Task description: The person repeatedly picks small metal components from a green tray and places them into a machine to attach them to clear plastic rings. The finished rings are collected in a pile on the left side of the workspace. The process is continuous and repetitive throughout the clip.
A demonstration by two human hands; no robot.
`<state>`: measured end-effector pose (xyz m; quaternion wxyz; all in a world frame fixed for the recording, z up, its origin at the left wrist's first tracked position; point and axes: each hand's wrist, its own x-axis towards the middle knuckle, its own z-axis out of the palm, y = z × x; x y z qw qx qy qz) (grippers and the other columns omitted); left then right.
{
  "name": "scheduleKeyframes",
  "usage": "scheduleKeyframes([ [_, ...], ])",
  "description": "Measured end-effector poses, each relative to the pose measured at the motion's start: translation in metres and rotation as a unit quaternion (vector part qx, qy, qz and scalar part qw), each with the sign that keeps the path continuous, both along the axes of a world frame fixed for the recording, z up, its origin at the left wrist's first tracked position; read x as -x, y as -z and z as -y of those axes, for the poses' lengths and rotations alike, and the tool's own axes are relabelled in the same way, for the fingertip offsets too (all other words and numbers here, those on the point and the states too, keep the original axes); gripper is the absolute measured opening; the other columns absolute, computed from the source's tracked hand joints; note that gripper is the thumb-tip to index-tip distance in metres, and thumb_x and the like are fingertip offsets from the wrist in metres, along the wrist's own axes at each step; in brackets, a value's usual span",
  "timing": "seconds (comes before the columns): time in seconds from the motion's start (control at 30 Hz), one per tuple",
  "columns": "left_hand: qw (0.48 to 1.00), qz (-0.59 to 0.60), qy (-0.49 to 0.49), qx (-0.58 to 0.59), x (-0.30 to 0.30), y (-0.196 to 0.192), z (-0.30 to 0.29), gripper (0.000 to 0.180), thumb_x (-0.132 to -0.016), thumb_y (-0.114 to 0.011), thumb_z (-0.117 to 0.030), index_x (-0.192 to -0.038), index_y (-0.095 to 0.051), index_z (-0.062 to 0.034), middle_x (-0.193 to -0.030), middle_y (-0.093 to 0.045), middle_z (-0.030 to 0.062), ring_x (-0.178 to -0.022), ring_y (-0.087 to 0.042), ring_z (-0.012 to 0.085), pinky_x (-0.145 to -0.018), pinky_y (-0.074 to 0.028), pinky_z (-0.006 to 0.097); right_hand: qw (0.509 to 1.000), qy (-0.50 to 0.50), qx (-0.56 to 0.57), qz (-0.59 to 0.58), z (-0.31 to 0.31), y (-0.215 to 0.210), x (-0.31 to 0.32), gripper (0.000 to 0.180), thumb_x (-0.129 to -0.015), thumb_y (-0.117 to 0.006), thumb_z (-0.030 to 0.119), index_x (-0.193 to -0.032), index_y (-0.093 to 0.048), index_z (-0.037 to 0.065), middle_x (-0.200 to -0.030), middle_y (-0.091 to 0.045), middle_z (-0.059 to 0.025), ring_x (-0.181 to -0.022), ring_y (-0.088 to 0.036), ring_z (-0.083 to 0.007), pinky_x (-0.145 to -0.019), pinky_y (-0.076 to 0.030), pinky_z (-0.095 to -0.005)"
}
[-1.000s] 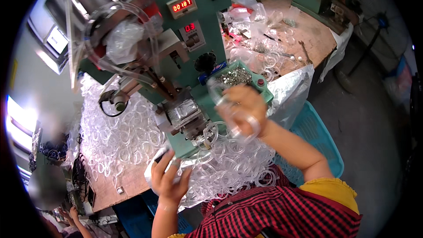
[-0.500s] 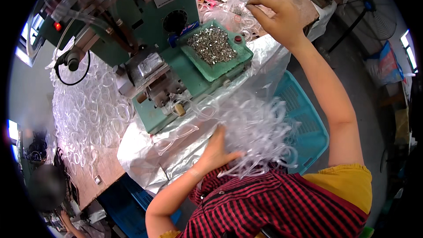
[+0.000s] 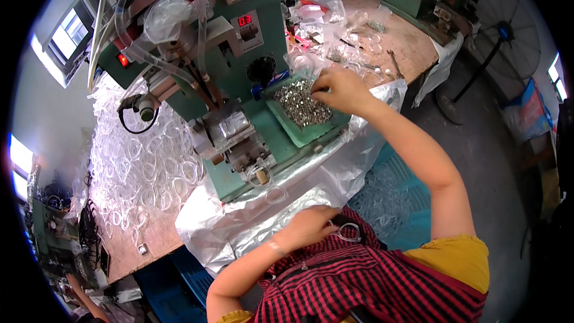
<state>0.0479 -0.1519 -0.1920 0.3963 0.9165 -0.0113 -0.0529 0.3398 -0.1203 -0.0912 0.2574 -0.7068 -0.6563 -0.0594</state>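
My left hand [image 3: 310, 227] is closed in front of my checked apron, its fingertips on a clear plastic tubing ring [image 3: 348, 232]. My right hand [image 3: 342, 88] reaches over the right edge of a green tray [image 3: 301, 136] of small shiny metal pieces [image 3: 301, 103]. Its thumb and fingers are pinched together, and anything between them is hidden. Left of the tray stands a green press machine [image 3: 236, 167] with a metal die [image 3: 234, 134] on its base. Another clear loop [image 3: 276, 194] lies at the base's front edge, near the brass-coloured knob.
A blue-green basket [image 3: 412, 194] holding many clear rings stands at my right. A large heap of clear rings [image 3: 140, 155] covers the table left of the machine. Silver sheeting [image 3: 209, 233] drapes the front edge. A floor fan [image 3: 505, 31] stands far right; another person's arm [image 3: 84, 299] shows lower left.
My right hand has come down and nearer, from above the back table to the metal pieces. The bunch of clear rings by my left hand has gone from there; rings now lie in the basket.
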Motion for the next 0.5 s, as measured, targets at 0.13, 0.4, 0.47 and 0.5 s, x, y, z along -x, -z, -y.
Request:
scheduleKeyframes([
  [0.13,0.987,0.024,-0.158,0.027,0.059,-0.046,-0.035,0.045,-0.089,-0.067,-0.027,-0.126,-0.058,-0.0038,-0.114,-0.064,0.0191,-0.103,-0.061,0.0378,-0.089,-0.049,0.043,0.996,0.062,-0.041,0.045,-0.007,-0.006,-0.01,0.021,-0.082,-0.07,0.033,-0.086,-0.076,0.014,-0.081,-0.067,-0.0068,-0.083,-0.065,-0.0285,-0.072,-0.05,-0.0424],
  [0.4,0.826,0.112,-0.545,0.086,0.148,-0.041,-0.076,0.02,-0.083,-0.07,-0.002,-0.102,-0.069,0.0023,-0.093,-0.071,0.0099,-0.09,-0.067,0.0176,-0.083,-0.051,0.03,0.975,0.179,0.096,0.093,-0.009,0.011,-0.102,0.023,-0.077,-0.072,0.027,-0.088,-0.076,0.008,-0.099,-0.07,-0.0126,-0.093,-0.066,-0.0285,-0.081,-0.05,-0.0408],
  [0.47,0.757,0.182,-0.628,0.009,0.171,-0.043,-0.101,0.012,-0.088,-0.067,-0.003,-0.098,-0.067,0.0042,-0.091,-0.07,0.0079,-0.089,-0.065,0.0143,-0.083,-0.05,0.028,0.986,0.13,0.006,0.102,0.001,0.009,-0.046,0.02,-0.076,-0.072,0.022,-0.089,-0.076,0.007,-0.105,-0.067,-0.0133,-0.102,-0.061,-0.031,-0.09,-0.048,-0.0408],
  [0.5,0.685,0.259,-0.678,0.068,0.176,-0.054,-0.113,0.009,-0.092,-0.064,-0.004,-0.095,-0.066,0.0048,-0.091,-0.07,0.0077,-0.088,-0.064,0.013,-0.081,-0.05,0.026,0.994,0.109,0.005,0.028,0.002,0.007,-0.019,0.019,-0.075,-0.071,0.018,-0.09,-0.076,0.008,-0.107,-0.064,-0.0143,-0.106,-0.058,-0.0328,-0.094,-0.046,-0.041],
])
